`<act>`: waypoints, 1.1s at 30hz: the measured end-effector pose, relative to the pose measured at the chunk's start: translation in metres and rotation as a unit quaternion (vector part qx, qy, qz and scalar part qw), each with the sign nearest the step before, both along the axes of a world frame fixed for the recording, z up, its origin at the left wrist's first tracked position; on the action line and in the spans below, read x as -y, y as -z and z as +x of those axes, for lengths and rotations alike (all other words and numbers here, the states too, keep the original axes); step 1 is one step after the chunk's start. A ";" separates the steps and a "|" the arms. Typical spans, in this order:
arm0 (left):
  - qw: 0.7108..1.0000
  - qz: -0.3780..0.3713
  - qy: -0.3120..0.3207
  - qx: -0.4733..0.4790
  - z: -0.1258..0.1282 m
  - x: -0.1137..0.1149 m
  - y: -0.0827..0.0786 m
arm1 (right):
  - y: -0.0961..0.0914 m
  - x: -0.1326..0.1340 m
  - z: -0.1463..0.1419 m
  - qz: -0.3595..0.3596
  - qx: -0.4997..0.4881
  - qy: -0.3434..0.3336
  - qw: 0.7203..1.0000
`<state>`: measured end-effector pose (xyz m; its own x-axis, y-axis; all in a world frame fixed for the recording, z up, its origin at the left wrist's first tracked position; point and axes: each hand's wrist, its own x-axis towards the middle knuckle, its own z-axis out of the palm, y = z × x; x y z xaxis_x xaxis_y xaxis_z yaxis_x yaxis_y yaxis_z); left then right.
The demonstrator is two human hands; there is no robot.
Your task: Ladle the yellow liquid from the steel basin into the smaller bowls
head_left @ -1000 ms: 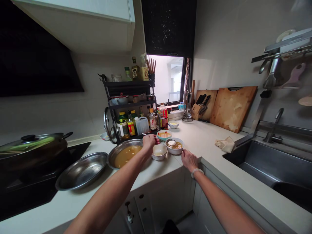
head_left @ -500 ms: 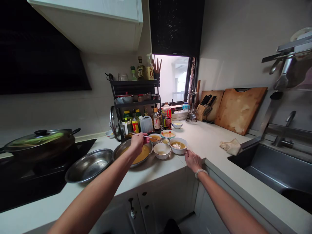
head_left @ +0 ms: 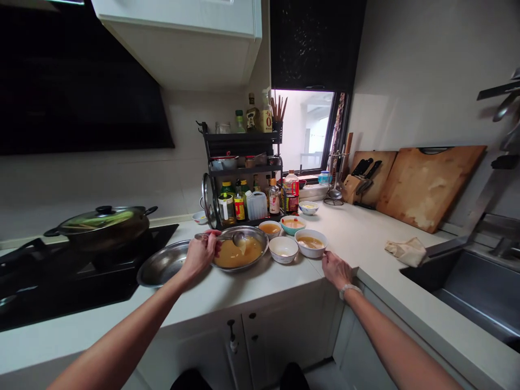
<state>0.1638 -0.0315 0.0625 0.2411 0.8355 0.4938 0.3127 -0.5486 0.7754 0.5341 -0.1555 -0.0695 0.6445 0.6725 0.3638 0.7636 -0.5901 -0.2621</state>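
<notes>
My left hand [head_left: 201, 253] is closed round the handle of a metal ladle [head_left: 239, 237]. The ladle's head is over a metal basin [head_left: 263, 254] holding yellowish-brown soup [head_left: 239, 254]. At the right, my right hand [head_left: 336, 268] grips the near right side of a white bowl [head_left: 312, 253] with soup and pale pieces in it; its fingertips are partly hidden. Between basin and bowl stands a patterned white bowl [head_left: 283, 259]. Just behind sit a bowl of orange-brown soup [head_left: 270, 228] and a turquoise-rimmed bowl [head_left: 292, 225].
A second metal basin [head_left: 156, 268] stands left of the soup basin, beside a lidded pan [head_left: 106, 227] on the hob. A black rack [head_left: 244, 168] with bottles rises behind. Knife block [head_left: 353, 187], cutting board [head_left: 430, 184], cloth [head_left: 406, 251] and sink [head_left: 479, 287] lie rightward.
My left hand has moved the ladle left, from above the white bowl back to the soup basin. My right hand stays at the white bowl. The view has shifted left.
</notes>
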 end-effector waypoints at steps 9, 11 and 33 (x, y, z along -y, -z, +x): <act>0.989 0.131 0.044 -0.048 0.005 0.006 0.014 | 0.001 0.000 0.000 0.005 0.003 -0.001 1.000; 0.996 0.058 0.038 0.056 0.021 0.006 0.010 | 0.001 0.000 0.000 0.006 0.002 0.000 1.000; 0.975 -0.097 0.194 0.044 0.206 0.029 0.047 | 0.004 -0.001 -0.001 0.014 0.012 0.004 1.000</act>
<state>0.3698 -0.0600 0.0152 0.5215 0.7693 0.3690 0.0390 -0.4535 0.8904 0.5336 -0.1546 -0.0733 0.6410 0.6561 0.3983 0.7648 -0.5894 -0.2602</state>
